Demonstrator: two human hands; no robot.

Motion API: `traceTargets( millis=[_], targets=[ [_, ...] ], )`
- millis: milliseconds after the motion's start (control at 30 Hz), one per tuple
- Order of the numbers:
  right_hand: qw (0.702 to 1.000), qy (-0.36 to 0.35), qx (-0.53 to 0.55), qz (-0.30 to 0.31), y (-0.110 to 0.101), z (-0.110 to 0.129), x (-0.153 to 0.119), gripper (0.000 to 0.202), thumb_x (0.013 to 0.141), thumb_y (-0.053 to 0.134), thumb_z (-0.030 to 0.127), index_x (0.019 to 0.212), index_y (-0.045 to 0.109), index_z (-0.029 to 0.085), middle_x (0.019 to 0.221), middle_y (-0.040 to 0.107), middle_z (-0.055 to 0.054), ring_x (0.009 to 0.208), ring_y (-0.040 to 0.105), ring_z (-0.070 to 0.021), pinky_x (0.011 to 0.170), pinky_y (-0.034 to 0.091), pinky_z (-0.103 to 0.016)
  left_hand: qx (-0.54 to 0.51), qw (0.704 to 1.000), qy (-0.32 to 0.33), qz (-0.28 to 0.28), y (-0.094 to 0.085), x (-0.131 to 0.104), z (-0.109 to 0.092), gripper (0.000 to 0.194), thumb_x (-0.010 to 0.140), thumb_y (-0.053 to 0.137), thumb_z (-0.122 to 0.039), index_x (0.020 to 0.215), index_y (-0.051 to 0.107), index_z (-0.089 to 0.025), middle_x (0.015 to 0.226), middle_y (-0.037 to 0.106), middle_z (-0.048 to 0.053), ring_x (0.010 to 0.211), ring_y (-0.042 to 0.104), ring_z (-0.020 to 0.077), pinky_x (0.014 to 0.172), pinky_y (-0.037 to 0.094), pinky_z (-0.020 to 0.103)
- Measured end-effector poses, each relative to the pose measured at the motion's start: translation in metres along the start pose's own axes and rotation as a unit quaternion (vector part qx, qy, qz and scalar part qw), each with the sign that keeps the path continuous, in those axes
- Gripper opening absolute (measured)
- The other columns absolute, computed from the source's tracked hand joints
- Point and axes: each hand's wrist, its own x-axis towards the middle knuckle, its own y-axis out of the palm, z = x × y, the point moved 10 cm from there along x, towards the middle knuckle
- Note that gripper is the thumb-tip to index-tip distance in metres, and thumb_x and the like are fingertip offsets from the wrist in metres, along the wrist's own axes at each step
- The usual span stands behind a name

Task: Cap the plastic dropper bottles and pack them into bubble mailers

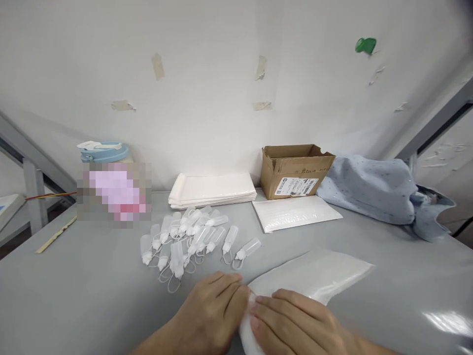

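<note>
A white plastic mailer bag lies at the front of the table, its near left end bunched up between my hands. My left hand is closed on that end, fingers curled and knuckles up. Against the same spot my right hand presses with its fingers together, the bag gripped beneath them. Whatever is inside the bag cannot be made out. Just beyond my left hand lies a loose pile of small clear squeeze bottles with white caps and thin loops.
A stack of white mailers lies by the wall. Beside it stands an open cardboard box, with one flat white mailer in front. Blue cloth is bundled at right. A blue-lidded container and a thin wooden strip are at left.
</note>
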Motion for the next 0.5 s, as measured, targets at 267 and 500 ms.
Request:
traceTargets(
  millis=[267, 500],
  targets=[
    [0.985, -0.001, -0.134, -0.105, -0.039, -0.035, 0.009, 0.017, 0.078, 0.062, 0.004, 0.091, 0.065, 0.013, 0.116, 0.059, -0.012, 0.112, 0.057, -0.025, 0.088, 0.051, -0.039, -0.322, 0.859, -0.389, 0.085, 0.039, 0.029, 0.075, 0.031, 0.091, 0.047, -0.026, 0.065, 0.061, -0.015, 0.059, 0.064, 0.0, 0.054, 0.058, 0.0117, 0.051, 0.042, 0.02],
    [0.884, 0.169, -0.328, 0.286, 0.039, -0.126, -0.026, 0.04, 0.08, 0.043, 0.0, 0.118, 0.054, 0.002, 0.122, 0.057, -0.024, 0.112, 0.052, -0.0345, 0.084, 0.047, -0.045, -0.486, 0.677, -0.535, 0.14, 0.127, 0.049, 0.119, 0.032, 0.095, 0.045, -0.032, 0.081, 0.061, -0.009, 0.064, 0.063, 0.004, 0.051, 0.058, 0.0111, 0.048, 0.044, 0.022]
  ],
)
